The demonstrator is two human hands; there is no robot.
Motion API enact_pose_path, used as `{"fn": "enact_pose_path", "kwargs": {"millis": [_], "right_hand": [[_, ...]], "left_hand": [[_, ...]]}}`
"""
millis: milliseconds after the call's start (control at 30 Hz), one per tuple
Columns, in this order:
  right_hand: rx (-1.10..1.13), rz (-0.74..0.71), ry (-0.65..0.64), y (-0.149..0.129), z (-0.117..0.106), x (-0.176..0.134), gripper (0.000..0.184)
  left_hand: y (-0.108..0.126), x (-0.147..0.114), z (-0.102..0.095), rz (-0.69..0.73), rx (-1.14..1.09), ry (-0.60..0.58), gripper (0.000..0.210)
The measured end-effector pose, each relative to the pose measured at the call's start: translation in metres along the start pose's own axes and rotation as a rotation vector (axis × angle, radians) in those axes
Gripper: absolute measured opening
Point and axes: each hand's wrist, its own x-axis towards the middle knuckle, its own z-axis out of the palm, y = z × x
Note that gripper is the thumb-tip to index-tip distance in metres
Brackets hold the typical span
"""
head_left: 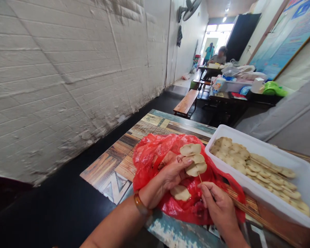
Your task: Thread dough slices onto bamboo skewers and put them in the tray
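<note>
Three pale, flat, wavy-edged slices point(196, 158) are threaded on a thin wooden skewer point(199, 177), tilted above a red plastic bag point(155, 148). My left hand point(174, 170), with a brown bangle at the wrist, pinches the slices from the left side. Lower down, my right hand point(218, 203) has its thumb and fingers closed on the skewer's bare end. Another pale slice point(180, 193) lies on the red bag below my left hand. To the right stands a white plastic tub point(263, 144) with many skewered slices point(266, 172) in rows.
Bare wooden sticks point(245, 206) lie on the patterned table point(103, 165) beside the tub. Beyond the table are a wooden bench point(186, 102) and another table loaded with bags and containers. A seated person point(218, 57) is farther back. A white wall point(80, 69) runs along the left.
</note>
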Motion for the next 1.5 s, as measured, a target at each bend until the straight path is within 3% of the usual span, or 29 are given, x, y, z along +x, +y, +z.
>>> {"fn": "enact_pose_path", "kwargs": {"millis": [133, 300, 533, 800, 1033, 1200, 1500], "right_hand": [[0.022, 0.022, 0.010, 0.001, 0.004, 0.000, 0.035], [0.042, 0.033, -0.020, 0.005, 0.009, 0.000, 0.034], [0.010, 0.030, -0.051, -0.003, 0.010, -0.001, 0.034], [-0.054, -0.021, -0.040, -0.002, 0.012, -0.001, 0.035], [-0.088, -0.051, 0.006, 0.000, 0.012, -0.002, 0.039], [-0.101, -0.061, 0.024, -0.003, 0.011, -0.001, 0.040], [-0.023, 0.025, 0.026, 0.006, 0.013, -0.002, 0.038]], "left_hand": [[-0.011, 0.004, -0.003, -0.069, 0.010, -0.030, 0.027], [-0.020, 0.008, -0.008, -0.014, -0.031, 0.038, 0.026], [-0.017, 0.009, -0.005, 0.054, -0.022, 0.104, 0.022], [-0.015, 0.009, 0.001, 0.016, -0.027, 0.166, 0.028], [-0.022, 0.010, 0.002, 0.055, -0.013, 0.155, 0.026], [-0.022, 0.008, 0.002, -0.020, 0.022, 0.141, 0.027], [-0.030, 0.006, 0.008, -0.017, 0.008, 0.105, 0.028]]}}
